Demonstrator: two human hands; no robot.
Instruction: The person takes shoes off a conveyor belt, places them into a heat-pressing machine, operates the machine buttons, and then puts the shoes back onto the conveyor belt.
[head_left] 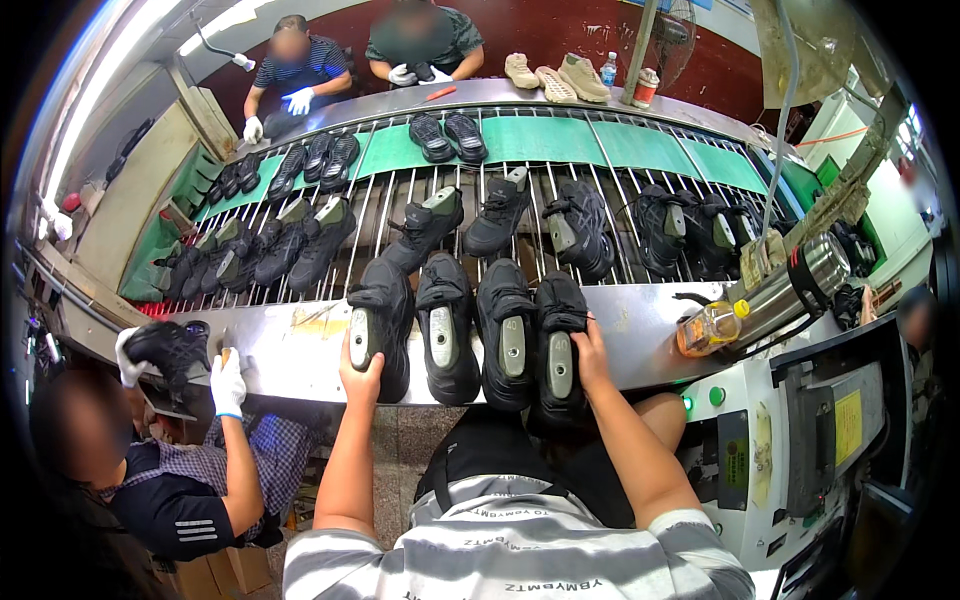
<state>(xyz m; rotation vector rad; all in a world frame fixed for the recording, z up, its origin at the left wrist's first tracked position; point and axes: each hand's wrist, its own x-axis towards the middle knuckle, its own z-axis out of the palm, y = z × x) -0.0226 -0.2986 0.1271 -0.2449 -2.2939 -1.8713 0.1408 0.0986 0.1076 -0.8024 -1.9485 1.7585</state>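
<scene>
Several black sneakers with grey-green shoe lasts inside stand side by side on the metal ledge in front of me, heels toward me. My left hand grips the heel of the leftmost sneaker, thumb at the last. On the other end, my right hand holds the outer side of the rightmost sneaker, which overhangs the edge; some of its fingers are hidden. Between them are two more sneakers pressed close together, untouched by my fingers.
Beyond the ledge runs a roller rack carrying more black shoes, with a green belt behind. A juice bottle and steel flask lie right. A gloved co-worker holds a shoe at left; two people work opposite.
</scene>
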